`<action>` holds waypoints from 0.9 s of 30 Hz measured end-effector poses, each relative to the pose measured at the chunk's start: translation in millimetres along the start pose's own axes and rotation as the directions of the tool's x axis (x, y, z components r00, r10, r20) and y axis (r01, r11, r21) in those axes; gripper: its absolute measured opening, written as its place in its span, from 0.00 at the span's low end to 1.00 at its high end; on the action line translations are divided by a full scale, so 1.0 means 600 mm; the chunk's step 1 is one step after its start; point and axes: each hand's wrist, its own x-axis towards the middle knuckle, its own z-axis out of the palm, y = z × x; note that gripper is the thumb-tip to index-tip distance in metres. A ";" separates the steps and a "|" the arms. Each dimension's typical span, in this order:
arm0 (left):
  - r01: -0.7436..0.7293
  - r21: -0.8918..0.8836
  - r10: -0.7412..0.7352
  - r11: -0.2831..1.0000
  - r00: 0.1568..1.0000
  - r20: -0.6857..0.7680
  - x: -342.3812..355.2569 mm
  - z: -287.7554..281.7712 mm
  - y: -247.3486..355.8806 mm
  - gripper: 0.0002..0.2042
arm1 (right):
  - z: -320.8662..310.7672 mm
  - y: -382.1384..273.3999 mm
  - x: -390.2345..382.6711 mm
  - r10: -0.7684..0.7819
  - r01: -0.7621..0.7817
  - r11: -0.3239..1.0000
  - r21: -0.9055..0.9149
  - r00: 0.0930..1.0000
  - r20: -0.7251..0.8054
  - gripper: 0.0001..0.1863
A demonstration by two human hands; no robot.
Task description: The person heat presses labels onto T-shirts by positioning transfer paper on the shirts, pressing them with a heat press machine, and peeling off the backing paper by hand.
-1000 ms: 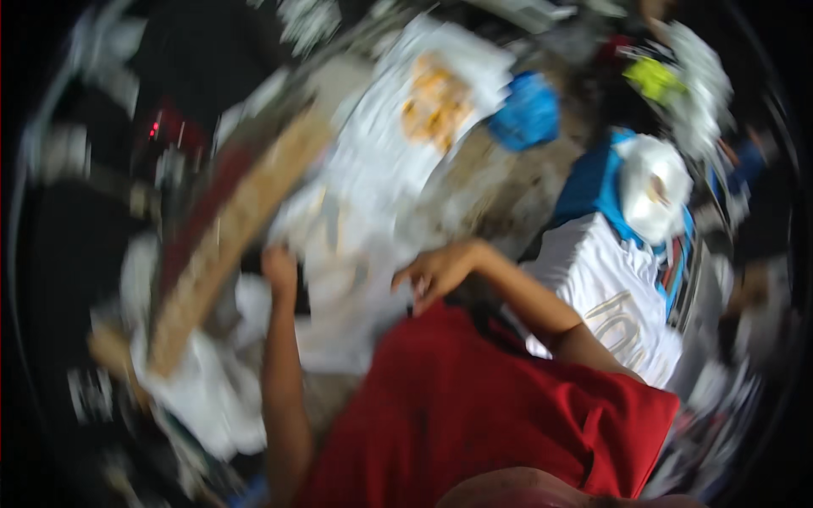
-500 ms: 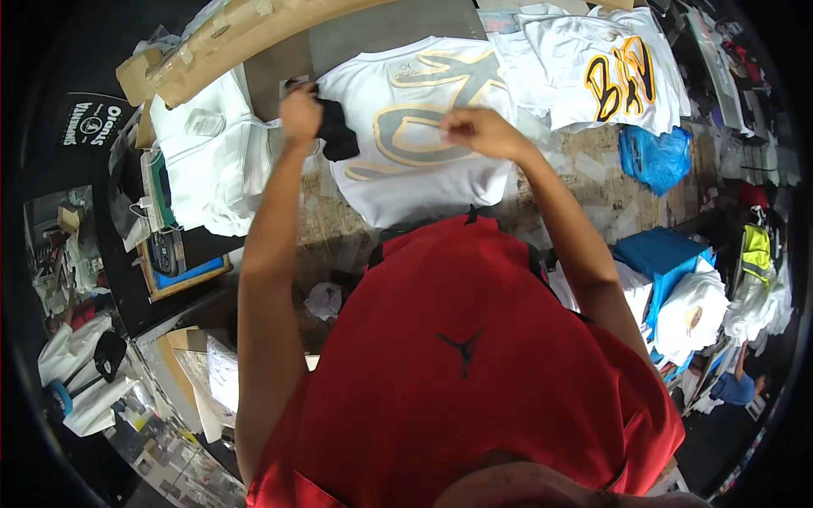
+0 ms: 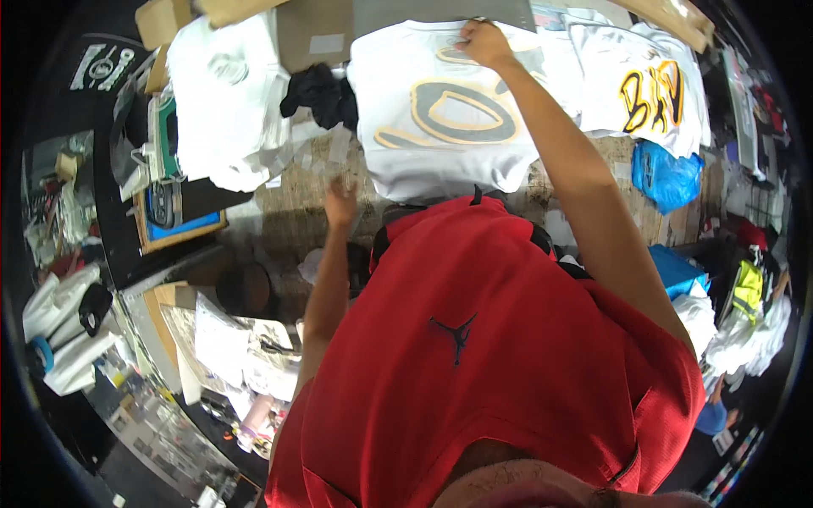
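A white T-shirt with a large grey, orange-edged print lies spread on the scuffed wooden table. My right hand is at the shirt's top edge, fingers curled and closed on the fabric. Below and left of the shirt, my left hand hangs over bare wood, its fingers smeared by motion. A crumpled black cloth lies just left of the shirt, beside a pile of white garments.
Orange-and-black printed white shirts and a blue plastic bag occupy the table's right side. Cardboard lines the back. A blue-framed tray sits left. A co-worker in blue is at far right.
Since half a second ago, my left hand has moved down from the black cloth, which now rests on the table. My right hand has risen from the print to the shirt's top edge.
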 end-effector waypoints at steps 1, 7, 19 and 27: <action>0.059 0.146 -0.082 0.988 0.985 0.154 -0.040 0.035 -0.056 0.29 | -0.005 0.001 0.002 0.078 -0.079 0.996 0.049 0.997 0.026 0.17; 0.073 -0.397 0.031 0.915 0.968 0.250 -0.302 0.178 -0.363 0.15 | 0.015 -0.002 0.000 0.086 -0.086 0.995 0.044 0.996 -0.009 0.16; 0.504 -0.542 -0.394 0.672 0.863 0.314 -0.018 -0.063 -0.033 0.08 | -0.036 -0.095 -0.154 -0.069 0.071 0.889 0.452 0.997 -0.020 0.13; -0.010 -0.681 0.058 0.732 0.997 0.048 0.059 -0.101 0.206 0.10 | -0.168 -0.016 -0.370 -0.125 0.050 0.991 0.126 0.701 0.702 0.15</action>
